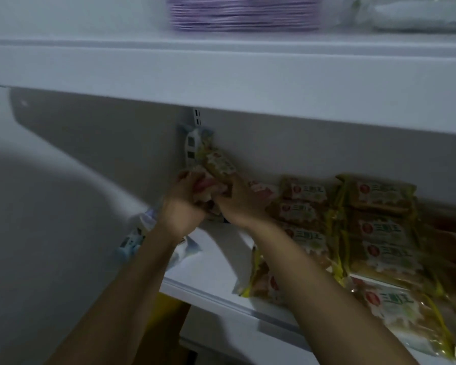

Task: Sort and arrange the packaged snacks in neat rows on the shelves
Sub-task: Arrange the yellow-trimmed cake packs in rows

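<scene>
While both hands, the left hand [181, 204] and right hand [241, 204], curl together around a bunch of snack packets [216, 164] at the shelf's [216, 262] back, yellow snack packs [377, 233] lie in rows just right of them.

The shelves [221, 72] are plain white, greying in shadow under the upper board. At three to four o'clock the snack packets [379, 233] are yellow-edged, showing tan biscuit, with white labels bearing green characters and a red round mark. At twelve o'clock sits a purple stack [244, 14] striped with thin pale lines, and at eight o'clock lie white packets with light blue print [136, 237].
</scene>
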A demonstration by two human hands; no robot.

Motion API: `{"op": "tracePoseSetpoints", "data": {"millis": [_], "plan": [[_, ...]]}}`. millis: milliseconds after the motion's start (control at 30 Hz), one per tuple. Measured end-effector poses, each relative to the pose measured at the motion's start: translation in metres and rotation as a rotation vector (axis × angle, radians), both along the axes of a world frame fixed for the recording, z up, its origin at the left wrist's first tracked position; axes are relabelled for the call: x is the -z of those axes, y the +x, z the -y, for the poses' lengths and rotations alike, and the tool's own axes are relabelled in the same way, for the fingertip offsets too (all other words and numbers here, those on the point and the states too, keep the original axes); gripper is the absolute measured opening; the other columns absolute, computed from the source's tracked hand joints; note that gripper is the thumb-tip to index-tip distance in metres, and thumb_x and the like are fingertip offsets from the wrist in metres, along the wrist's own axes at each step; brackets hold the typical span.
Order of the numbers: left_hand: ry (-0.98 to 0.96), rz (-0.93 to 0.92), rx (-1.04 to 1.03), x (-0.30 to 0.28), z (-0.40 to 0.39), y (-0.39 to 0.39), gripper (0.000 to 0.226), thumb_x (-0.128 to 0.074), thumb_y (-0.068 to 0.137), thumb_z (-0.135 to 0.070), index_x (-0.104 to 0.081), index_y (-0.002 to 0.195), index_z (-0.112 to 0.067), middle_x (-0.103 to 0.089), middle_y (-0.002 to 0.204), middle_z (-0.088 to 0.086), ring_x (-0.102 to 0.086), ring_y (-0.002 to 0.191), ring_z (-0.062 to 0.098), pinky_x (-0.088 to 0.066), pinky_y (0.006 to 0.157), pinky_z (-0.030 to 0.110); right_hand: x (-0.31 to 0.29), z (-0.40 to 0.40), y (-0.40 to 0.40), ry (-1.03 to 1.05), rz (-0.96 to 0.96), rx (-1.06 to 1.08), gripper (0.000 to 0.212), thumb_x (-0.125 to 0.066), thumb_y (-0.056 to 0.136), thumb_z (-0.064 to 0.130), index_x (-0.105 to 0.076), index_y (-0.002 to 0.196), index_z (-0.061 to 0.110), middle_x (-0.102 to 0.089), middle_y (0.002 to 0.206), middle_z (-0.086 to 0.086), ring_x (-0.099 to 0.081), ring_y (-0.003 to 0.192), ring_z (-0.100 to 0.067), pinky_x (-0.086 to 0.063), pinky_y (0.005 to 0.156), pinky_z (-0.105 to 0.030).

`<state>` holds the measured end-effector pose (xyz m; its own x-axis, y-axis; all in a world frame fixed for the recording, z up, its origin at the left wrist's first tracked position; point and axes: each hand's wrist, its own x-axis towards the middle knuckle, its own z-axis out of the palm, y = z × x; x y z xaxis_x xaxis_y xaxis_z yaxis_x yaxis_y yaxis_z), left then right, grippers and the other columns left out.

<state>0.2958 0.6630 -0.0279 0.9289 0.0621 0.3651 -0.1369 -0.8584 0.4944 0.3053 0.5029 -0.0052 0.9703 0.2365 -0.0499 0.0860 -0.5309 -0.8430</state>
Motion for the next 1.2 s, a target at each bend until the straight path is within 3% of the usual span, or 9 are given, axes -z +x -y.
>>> {"op": "tracePoseSetpoints", "data": {"millis": [100, 233, 367, 567, 633, 733, 867, 1000, 1200], "plan": [[-0.124, 0.311, 0.016, -0.017, 0.015, -0.034, 0.045, -0.074, 0.073, 0.0, -0.074, 0.118, -0.006, -0.072, 0.12, 0.014, -0.064, 0.099, 0.017, -0.039, 0.082, 0.007, 0.0, -0.007, -0.012, 0.294, 0.013, 0.131, 0.038, -0.06, 0.096, 0.052, -0.057, 0.123, 0.026, -0.065, 0.118, 0.005, -0.063, 0.106, -0.016, -0.054, 0.094, -0.04], [-0.383, 0.27, 0.133, -0.024, 0.039, -0.067, 0.042, -0.067, 0.082, 0.006, -0.075, 0.114, -0.02, -0.073, 0.113, -0.008, -0.067, 0.105, 0.006, -0.048, 0.088, 0.013, -0.004, 0.002, -0.035, 0.631, 0.032, 0.302, 0.019, -0.075, 0.092, 0.029, -0.061, 0.104, 0.022, -0.072, 0.103, -0.002, -0.071, 0.095, -0.017, -0.06, 0.087, -0.046], [-0.829, 0.278, 0.107, -0.029, 0.057, -0.073, 0.045, -0.053, 0.089, 0.018, -0.062, 0.101, -0.025, -0.072, 0.088, -0.024, -0.067, 0.085, -0.005, -0.05, 0.076, 0.011, -0.012, 0.04, -0.055, 0.64, 0.178, 0.319, 0.032, -0.079, 0.081, 0.003, -0.06, 0.103, 0.017, -0.068, 0.107, -0.002, -0.069, 0.099, -0.015, -0.061, 0.081, -0.034], [-1.082, 0.072, 0.266, -0.035, 0.087, -0.057, 0.04, -0.062, 0.096, -0.028, -0.057, 0.134, -0.017, -0.07, 0.125, -0.002, -0.067, 0.114, 0.011, -0.057, 0.088, 0.032, -0.021, 0.132, -0.105, 0.479, 0.249, 0.175, 0.065, -0.086, 0.073, 0.0, -0.059, 0.127, 0.024, -0.068, 0.121, 0.009, -0.068, 0.113, -0.015, -0.058, 0.089, -0.032], [-1.074, -0.017, 0.35, -0.035, 0.117, -0.062, 0.018, -0.062, 0.099, -0.02, -0.063, 0.117, -0.026, -0.075, 0.107, -0.012, -0.071, 0.099, 0.006, -0.056, 0.075, 0.023, -0.022, 0.163, -0.123, 0.534, 0.271, 0.314, 0.071, -0.088, 0.069, 0.001, -0.057, 0.129, 0.022, -0.071, 0.117, 0.008, -0.071, 0.108, -0.019, -0.059, 0.086, -0.034], [-1.01, -0.044, 0.452, -0.031, 0.17, -0.072, 0.023, -0.065, 0.097, -0.024, -0.061, 0.118, -0.03, -0.072, 0.114, -0.008, -0.07, 0.107, 0.01, -0.059, 0.086, 0.035, -0.018, 0.21, -0.15, 0.589, 0.361, 0.571, 0.075, -0.092, 0.067, 0.008, -0.052, 0.13, 0.018, -0.072, 0.118, -0.003, -0.072, 0.109, -0.024, -0.058, 0.091, -0.044], [-0.861, 0.033, 0.505, -0.035, 0.235, -0.088, 0.028, -0.069, 0.096, -0.006, -0.053, 0.118, -0.012, -0.064, 0.104, -0.01, -0.065, 0.094, -0.007, -0.049, 0.081, 0.012, -0.012, 0.256, -0.179, 0.583, 0.453, 0.88, 0.056, -0.088, 0.071, 0.012, -0.056, 0.116, 0.02, -0.074, 0.1, 0.007, -0.072, 0.094, -0.007, -0.059, 0.08, -0.023], [-0.585, 0.075, 0.532, -0.024, 0.29, -0.093, 0.017, -0.07, 0.094, -0.012, -0.055, 0.085, -0.013, -0.058, 0.081, -0.009, -0.058, 0.078, -0.001, -0.039, 0.071, 0.007, -0.001, 0.308, -0.199, 0.518, 0.458, 0.861, 0.025, -0.082, 0.081, 0.005, -0.065, 0.1, 0.004, -0.076, 0.099, -0.007, -0.074, 0.096, -0.024, -0.062, 0.084, -0.046], [-0.531, -0.039, 0.527, -0.02, 0.382, -0.123, 0.02, -0.072, 0.092, -0.02, -0.056, 0.08, -0.021, -0.06, 0.074, -0.01, -0.06, 0.072, 0.008, -0.041, 0.061, 0.012, 0.008, 0.407, -0.231, 0.424, 0.433, 0.911, 0.02, -0.085, 0.079, 0.011, -0.069, 0.091, 0.016, -0.073, 0.088, 0.002, -0.072, 0.082, -0.026, -0.062, 0.074, -0.04]]}}
